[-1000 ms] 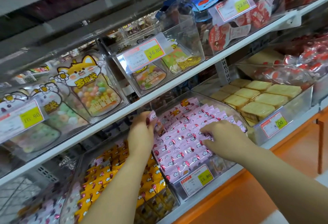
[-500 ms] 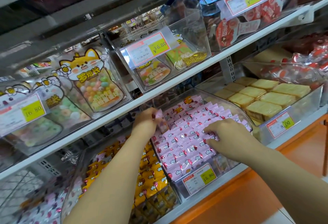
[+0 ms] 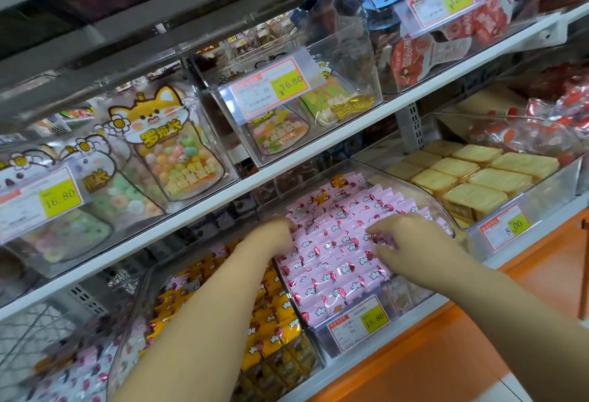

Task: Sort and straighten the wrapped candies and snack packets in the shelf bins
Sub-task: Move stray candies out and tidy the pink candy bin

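Left hand (image 3: 274,233) and right hand (image 3: 412,237) curled into pink candies (image 3: 331,269); grip cannot be told. Rows could be dislodged by dragging.

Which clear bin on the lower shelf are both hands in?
The middle bin holding pink candies, tagged 15.80: left hand and right hand are in it, unlike the yellow-candy bin and biscuit bin beside it.

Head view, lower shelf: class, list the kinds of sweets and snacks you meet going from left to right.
White-and-pink wrapped candies (blurred) → yellow-wrapped candies → pink-wrapped candies → pale yellow biscuit packets → red-wrapped sweets
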